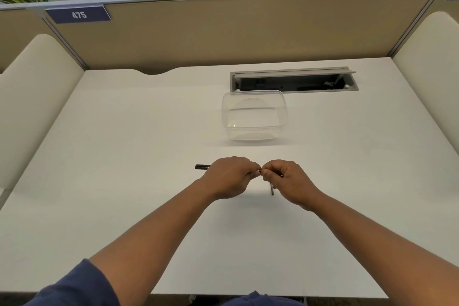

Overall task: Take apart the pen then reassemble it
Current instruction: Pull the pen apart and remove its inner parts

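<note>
My left hand is closed around a dark pen barrel, whose end sticks out to the left of the fist. My right hand is closed with its fingertips pinching a small pen part right at the barrel's tip, where the two hands meet. What the right fingers hold is mostly hidden. A thin dark pen piece shows just below the right hand's fingers, pointing toward me; whether it lies on the white desk or hangs from the hand I cannot tell.
An empty clear plastic container stands on the desk beyond my hands. Behind it is an open grey cable tray set into the desk. Beige partition walls enclose the desk at the back and both sides.
</note>
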`<action>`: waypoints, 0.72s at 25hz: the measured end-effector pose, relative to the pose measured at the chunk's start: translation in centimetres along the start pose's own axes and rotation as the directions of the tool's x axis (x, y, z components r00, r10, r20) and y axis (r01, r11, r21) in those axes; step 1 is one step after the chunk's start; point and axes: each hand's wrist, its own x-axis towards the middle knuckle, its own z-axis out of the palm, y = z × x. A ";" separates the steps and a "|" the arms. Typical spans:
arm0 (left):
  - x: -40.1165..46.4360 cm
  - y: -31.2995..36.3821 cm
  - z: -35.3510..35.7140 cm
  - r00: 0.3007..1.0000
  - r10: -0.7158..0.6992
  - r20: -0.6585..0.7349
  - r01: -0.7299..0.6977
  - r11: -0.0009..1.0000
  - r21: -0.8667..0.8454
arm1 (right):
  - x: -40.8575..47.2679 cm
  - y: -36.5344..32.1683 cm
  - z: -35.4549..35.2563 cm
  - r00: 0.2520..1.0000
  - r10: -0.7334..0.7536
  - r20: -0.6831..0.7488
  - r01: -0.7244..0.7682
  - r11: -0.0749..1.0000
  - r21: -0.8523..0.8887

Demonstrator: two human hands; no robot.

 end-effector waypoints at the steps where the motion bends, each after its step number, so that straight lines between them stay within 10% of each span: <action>1: 0.1 -0.1 0.0 1.000 -0.007 -0.004 0.007 1.000 -0.017 | 0.0 0.1 -0.1 1.000 -0.012 -0.020 0.012 1.000 -0.003; 18: -0.2 -0.6 0.9 1.000 -0.016 0.017 0.016 1.000 -0.004 | 0.4 0.5 -0.8 0.997 -0.056 -0.045 0.044 0.970 -0.240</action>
